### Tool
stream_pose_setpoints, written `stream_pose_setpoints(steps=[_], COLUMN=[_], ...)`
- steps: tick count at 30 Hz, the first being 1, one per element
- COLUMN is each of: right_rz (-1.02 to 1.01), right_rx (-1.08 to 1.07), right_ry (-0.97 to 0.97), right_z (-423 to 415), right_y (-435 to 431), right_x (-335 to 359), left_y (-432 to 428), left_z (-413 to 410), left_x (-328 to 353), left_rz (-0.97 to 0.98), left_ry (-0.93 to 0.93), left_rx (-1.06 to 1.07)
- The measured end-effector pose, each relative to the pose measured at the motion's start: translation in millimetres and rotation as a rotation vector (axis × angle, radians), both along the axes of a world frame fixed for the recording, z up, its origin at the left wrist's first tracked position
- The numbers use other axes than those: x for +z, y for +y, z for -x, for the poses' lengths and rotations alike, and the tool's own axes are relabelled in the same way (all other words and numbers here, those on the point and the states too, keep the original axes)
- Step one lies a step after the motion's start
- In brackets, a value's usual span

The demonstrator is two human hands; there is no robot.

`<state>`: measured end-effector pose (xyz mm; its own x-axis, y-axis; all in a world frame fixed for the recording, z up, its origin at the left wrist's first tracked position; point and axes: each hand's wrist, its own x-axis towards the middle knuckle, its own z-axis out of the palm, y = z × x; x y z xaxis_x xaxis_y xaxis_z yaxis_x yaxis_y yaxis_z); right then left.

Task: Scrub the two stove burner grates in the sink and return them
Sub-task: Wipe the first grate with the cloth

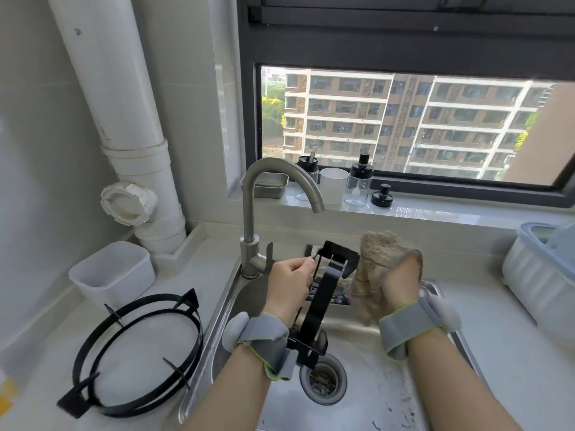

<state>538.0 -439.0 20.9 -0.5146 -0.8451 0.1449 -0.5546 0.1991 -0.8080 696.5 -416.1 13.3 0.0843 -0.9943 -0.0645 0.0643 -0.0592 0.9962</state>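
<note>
We stand at a white surface (46, 353) with a steel sink (382, 384) under a window (404, 126). Our left hand (289, 281) has a tight grip on one black grate (323, 293), held on its edge over the sink. Our right hand (401, 284) grips a fuzzy cloth (373, 253) that touches the grate's top. The other grate (74, 402) lies flat on the surface, near a white tub (115, 275). Jars (359, 181) and a cup (333, 185) sit on the window sill.

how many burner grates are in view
2. One grate lies flat on the counter left of the sink; the other grate is held on edge over the sink by the left hand. None appear hidden.
</note>
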Motion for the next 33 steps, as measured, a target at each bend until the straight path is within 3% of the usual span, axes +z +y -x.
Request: stream_pose_setpoints(steps=[8,20,23,26,33], right_rz=[-0.281,-0.381,-0.273,-0.129,-0.148], right_rx=[0.433,0.648,0.573,0.335,0.131], right_ry=[0.460,0.473,0.447,0.357,0.320], right_z=[-23,-20,-20,-21,-26], right_y=[-15,-22,-18,-14,-12], right_x=[42,43,38,29,1], left_y=[1,2,2,4,7], left_z=[10,2,4,5,-1], left_x=[1,-4,-2,1,-1], left_rz=[0.150,0.048,0.018,0.007,0.019], left_ry=[-0.197,-0.124,-0.076,-0.035,-0.097], left_rx=[-0.064,-0.075,-0.069,-0.054,0.002])
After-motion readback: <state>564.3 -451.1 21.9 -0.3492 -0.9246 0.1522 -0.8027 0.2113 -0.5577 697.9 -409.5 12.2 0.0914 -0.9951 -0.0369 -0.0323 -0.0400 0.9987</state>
